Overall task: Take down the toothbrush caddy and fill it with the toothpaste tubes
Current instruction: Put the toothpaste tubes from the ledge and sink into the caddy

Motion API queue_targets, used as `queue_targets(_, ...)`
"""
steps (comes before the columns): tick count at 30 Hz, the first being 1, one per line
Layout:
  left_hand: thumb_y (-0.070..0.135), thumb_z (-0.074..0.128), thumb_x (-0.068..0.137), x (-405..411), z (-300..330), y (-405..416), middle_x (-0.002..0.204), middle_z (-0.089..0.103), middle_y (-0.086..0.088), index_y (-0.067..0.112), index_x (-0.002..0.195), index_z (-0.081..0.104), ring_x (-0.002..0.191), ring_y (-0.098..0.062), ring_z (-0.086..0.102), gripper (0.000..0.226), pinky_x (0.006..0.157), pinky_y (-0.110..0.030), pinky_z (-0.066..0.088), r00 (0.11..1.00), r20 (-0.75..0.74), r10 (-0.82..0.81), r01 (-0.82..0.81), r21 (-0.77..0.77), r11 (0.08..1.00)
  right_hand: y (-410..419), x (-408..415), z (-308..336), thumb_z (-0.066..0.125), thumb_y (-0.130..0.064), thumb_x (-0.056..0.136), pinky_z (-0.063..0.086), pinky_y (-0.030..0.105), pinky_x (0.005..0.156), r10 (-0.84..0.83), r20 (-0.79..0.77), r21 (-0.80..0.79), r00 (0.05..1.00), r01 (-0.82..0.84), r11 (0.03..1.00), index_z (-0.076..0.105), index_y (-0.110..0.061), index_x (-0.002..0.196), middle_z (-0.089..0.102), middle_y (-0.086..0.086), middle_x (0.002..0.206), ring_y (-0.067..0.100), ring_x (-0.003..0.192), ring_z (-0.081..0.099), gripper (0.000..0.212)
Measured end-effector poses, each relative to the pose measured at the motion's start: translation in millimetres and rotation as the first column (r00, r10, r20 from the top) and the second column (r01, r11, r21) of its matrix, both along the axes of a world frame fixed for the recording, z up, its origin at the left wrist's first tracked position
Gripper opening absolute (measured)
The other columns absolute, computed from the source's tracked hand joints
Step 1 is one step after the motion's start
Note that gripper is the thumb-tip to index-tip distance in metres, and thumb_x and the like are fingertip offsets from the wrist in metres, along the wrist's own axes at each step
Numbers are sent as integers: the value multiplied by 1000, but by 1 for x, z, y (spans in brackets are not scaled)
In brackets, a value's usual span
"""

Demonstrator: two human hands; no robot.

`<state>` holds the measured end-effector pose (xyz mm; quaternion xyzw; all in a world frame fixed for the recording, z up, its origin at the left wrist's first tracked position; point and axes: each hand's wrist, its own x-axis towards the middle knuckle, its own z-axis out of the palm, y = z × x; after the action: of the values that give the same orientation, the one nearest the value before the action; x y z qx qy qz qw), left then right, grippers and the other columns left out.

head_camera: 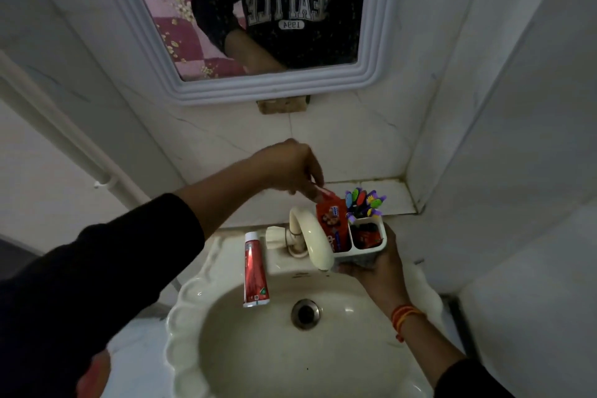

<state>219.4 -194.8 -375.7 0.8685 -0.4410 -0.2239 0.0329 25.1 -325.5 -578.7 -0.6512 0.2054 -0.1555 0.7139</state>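
Observation:
My right hand (378,271) holds a white toothbrush caddy (371,247) from below, just right of the tap. Several coloured toothbrushes (365,202) stand in its back compartment. A dark red item lies in the right front compartment. My left hand (290,171) pinches the top end of an orange-red toothpaste tube (331,220), whose lower part sits inside the caddy's left compartment. Another red toothpaste tube (255,270) with a white cap lies on the sink rim, left of the tap.
A cream tap (310,236) arches over the white sink basin (290,349), partly covering the caddy. A tiled ledge (394,194) runs behind the sink. A framed mirror (258,26) hangs above. Tiled walls close in on the right.

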Motion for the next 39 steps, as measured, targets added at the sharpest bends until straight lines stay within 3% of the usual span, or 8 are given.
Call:
queue_targets(7, 19, 68, 89, -34, 17, -52, 81, 74, -2, 10, 93, 71, 76, -13, 71, 10, 91, -34, 58, 973, -19, -229, 206, 516, 831, 1, -8, 3, 103, -1, 48, 62, 30, 93, -22, -19, -257, 1000, 16, 966, 51, -17, 134, 64, -2, 129, 10, 121, 64, 102)
queue_targets(12, 24, 67, 91, -42, 16, -67, 79, 63, 2, 20, 119, 71, 70, -11, 55, 28, 56, -22, 44, 979, -154, -131, 192, 492, 849, 1, -8, 3, 101, 4, 48, 57, 10, 86, -8, -6, -249, 1000, 7, 968, 50, -16, 136, 62, -2, 131, 5, 121, 62, 104)
queue_targets(16, 24, 64, 95, -56, -11, -71, 72, 59, 3, 26, 77, 60, 63, -10, 54, 18, 67, -25, 48, 991, -103, -88, 129, 507, 852, 2, -8, 7, 101, 4, 49, 50, 0, 85, -5, -4, -264, 1000, 4, 964, 47, -26, 131, 58, -15, 126, -17, 114, 58, 103)
queue_targets(22, 26, 67, 94, -47, 8, -58, 94, 77, -10, 5, 99, 71, 78, -14, 69, 23, 74, -26, 54, 967, -233, 105, -27, 316, 948, -2, -5, -2, 102, 0, 48, 60, 35, 98, 11, 12, -261, 1000, -7, 965, 53, -19, 133, 64, -5, 129, 10, 122, 64, 100)
queue_targets(28, 17, 63, 96, -13, 3, -4, 107, 77, -10, 5, 114, 71, 87, -18, 75, 23, 82, -29, 60, 904, -156, 397, -405, -25, 914, -2, -4, -2, 99, 5, 55, 63, 29, 90, 30, 62, -229, 998, -15, 973, 54, -24, 132, 66, -3, 130, 11, 122, 65, 94)
queue_targets(33, 15, 62, 92, -13, -60, 64, 90, 70, -11, -2, 117, 65, 61, -19, 67, 30, 66, -18, 60, 831, 20, 556, -536, 298, 790, -2, -7, -3, 99, 4, 54, 60, 31, 96, 22, 82, -259, 996, 0, 966, 51, -50, 124, 66, -8, 130, 9, 125, 63, 101)
queue_targets(36, 13, 67, 92, -36, -95, 85, 101, 69, -17, -2, 112, 61, 75, -28, 71, 26, 79, -35, 63, 749, -61, 660, -589, 396, 705, -3, -6, -6, 98, 6, 55, 58, 42, 100, 25, 74, -279, 997, -4, 960, 50, -60, 122, 64, -14, 130, 14, 127, 62, 106)
queue_targets(39, 15, 61, 91, -48, -116, 90, 70, 63, -7, 6, 76, 57, 56, -20, 64, 18, 50, -24, 58, 718, -60, 694, -644, 320, 695, -4, -6, -7, 96, 9, 54, 58, 52, 98, 22, 54, -244, 998, -8, 970, 52, -59, 123, 66, -21, 125, 13, 124, 63, 106)
